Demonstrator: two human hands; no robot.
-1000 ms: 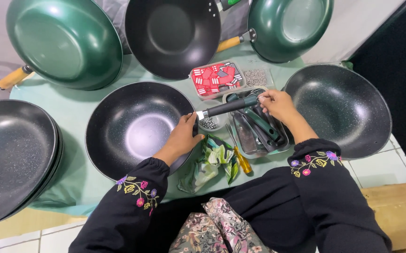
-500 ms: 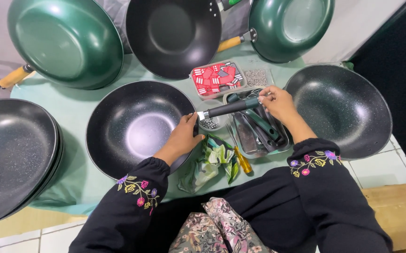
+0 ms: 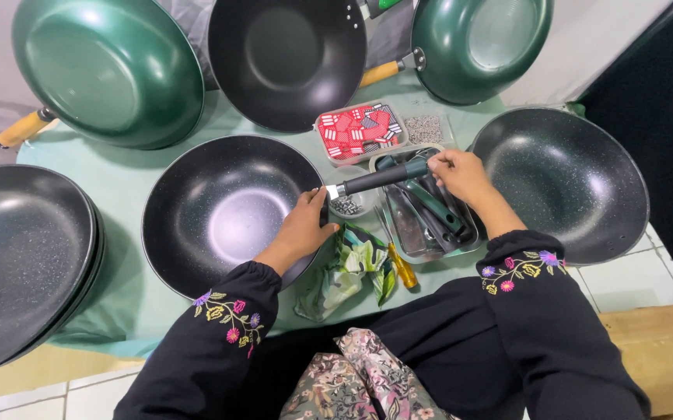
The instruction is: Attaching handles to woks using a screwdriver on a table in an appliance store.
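Observation:
A black speckled wok [image 3: 220, 210] lies in front of me on a green cloth. My left hand [image 3: 305, 225] grips its right rim. My right hand [image 3: 457, 173] holds the far end of a dark green pan handle [image 3: 379, 179], whose metal tip points at the wok's rim by my left thumb. Under the handle a metal tray [image 3: 406, 229] holds more dark green handles. A small dish of screws [image 3: 348, 206] sits between the wok and the tray.
Several other woks ring the cloth: green ones [image 3: 111, 70] at the back, a black one [image 3: 290, 58] between them, black ones at far left [image 3: 17, 257] and right [image 3: 569, 183]. A red patterned box [image 3: 360, 131], a yellow-handled screwdriver [image 3: 400, 268] and a crumpled bag [image 3: 344, 272] lie nearby.
The handle has tilted slightly, its metal tip closer to the wok's rim. Both hands stay nearly in place.

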